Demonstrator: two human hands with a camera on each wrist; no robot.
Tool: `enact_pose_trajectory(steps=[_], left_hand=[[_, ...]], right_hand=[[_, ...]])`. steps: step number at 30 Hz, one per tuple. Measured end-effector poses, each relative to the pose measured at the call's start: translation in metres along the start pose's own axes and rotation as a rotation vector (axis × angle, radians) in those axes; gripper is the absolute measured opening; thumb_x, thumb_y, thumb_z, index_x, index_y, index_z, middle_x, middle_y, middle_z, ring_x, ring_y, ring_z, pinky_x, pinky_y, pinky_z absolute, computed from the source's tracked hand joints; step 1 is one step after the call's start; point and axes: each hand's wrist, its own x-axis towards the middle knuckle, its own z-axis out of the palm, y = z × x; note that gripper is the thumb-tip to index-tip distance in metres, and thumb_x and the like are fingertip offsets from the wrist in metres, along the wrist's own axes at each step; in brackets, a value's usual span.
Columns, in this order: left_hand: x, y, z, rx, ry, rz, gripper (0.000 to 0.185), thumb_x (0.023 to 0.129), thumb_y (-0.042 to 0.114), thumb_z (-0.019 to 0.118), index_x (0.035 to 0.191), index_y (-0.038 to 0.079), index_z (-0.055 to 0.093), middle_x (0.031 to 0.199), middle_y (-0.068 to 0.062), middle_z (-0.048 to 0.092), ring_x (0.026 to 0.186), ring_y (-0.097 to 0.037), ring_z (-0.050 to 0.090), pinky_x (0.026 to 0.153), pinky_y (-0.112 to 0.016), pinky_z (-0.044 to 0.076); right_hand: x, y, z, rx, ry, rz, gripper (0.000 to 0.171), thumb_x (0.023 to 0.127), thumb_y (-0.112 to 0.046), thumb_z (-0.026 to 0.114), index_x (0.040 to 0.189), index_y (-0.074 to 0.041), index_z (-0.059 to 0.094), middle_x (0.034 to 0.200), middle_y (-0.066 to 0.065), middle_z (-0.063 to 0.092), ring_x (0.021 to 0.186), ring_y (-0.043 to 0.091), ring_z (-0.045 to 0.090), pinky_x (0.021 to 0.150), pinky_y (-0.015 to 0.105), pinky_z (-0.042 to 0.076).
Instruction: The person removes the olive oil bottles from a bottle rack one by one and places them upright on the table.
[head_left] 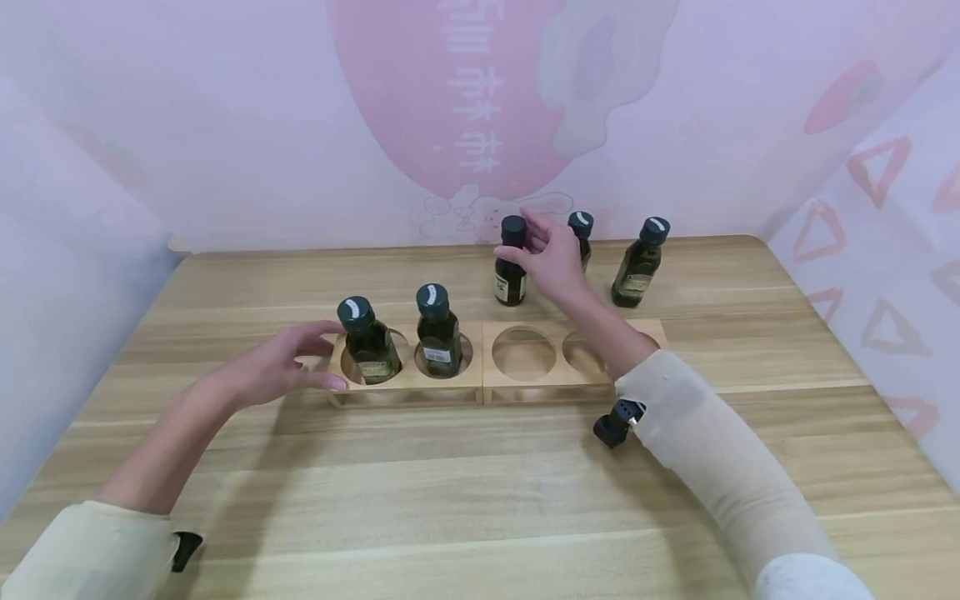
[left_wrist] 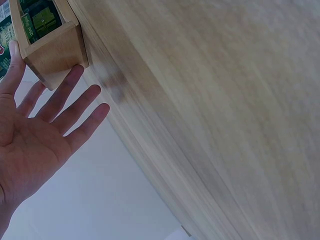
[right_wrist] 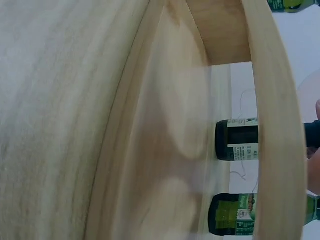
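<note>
A wooden rack [head_left: 482,392] with round holes stands across the table. In its left half sit two green glass bottles with dark caps, one at the end [head_left: 372,354] and a second bottle [head_left: 439,342] beside it. My left hand [head_left: 288,367] is at the rack's left end, its fingers spread, with fingertips right at the end panel [left_wrist: 57,55] in the left wrist view. Behind the rack, my right hand [head_left: 551,258] holds a dark bottle [head_left: 512,279] by its neck, thumb across the front. That bottle stands upright, seen through the rack in the right wrist view.
Two more green bottles stand behind the rack to the right: one [head_left: 582,225] partly hidden by my right hand, another bottle [head_left: 637,267] farther right. The rack's right half shows bare holes [head_left: 524,353]. A printed wall covering [head_left: 262,125] rises behind the table [head_left: 420,500].
</note>
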Motion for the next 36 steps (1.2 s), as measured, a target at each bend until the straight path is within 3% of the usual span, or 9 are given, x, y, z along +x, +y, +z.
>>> enact_pose_trajectory(steps=[6, 15, 24, 36], left_hand=[[-0.001, -0.001, 0.001, 0.003, -0.002, -0.011, 0.075, 0.094, 0.021, 0.079, 0.152, -0.005, 0.040, 0.140, -0.035, 0.056, 0.131, -0.052, 0.053, 0.102, -0.066, 0.048], [-0.002, 0.001, 0.000, -0.006, -0.001, -0.006, 0.074, 0.094, 0.020, 0.078, 0.153, -0.005, 0.039, 0.144, -0.036, 0.052, 0.132, -0.053, 0.051, 0.103, -0.065, 0.048], [0.000, 0.002, 0.001, -0.022, -0.002, 0.008, 0.073, 0.094, 0.018, 0.078, 0.153, -0.004, 0.040, 0.144, -0.033, 0.054, 0.132, -0.051, 0.053, 0.103, -0.065, 0.048], [0.000, 0.001, 0.003, -0.016, -0.005, -0.017, 0.076, 0.094, 0.023, 0.079, 0.153, -0.003, 0.039, 0.144, -0.035, 0.052, 0.133, -0.053, 0.050, 0.104, -0.065, 0.048]], right_hand=[[-0.009, -0.007, -0.003, 0.001, 0.039, -0.100, 0.079, 0.090, -0.013, 0.083, 0.156, 0.001, 0.041, 0.157, 0.011, 0.049, 0.146, 0.017, 0.046, 0.115, 0.019, 0.038], [-0.031, -0.033, -0.009, 0.128, 0.047, -0.185, 0.065, 0.093, -0.003, 0.076, 0.151, 0.002, 0.047, 0.153, 0.015, 0.054, 0.142, 0.017, 0.051, 0.115, 0.022, 0.039], [-0.048, -0.042, -0.008, 0.110, -0.038, -0.232, 0.059, 0.095, -0.003, 0.075, 0.149, 0.002, 0.051, 0.149, 0.013, 0.058, 0.138, 0.019, 0.055, 0.114, 0.025, 0.042], [-0.062, -0.041, 0.000, 0.184, -0.207, -0.316, 0.052, 0.093, 0.011, 0.070, 0.143, 0.011, 0.053, 0.142, 0.025, 0.060, 0.135, 0.030, 0.058, 0.111, 0.036, 0.048]])
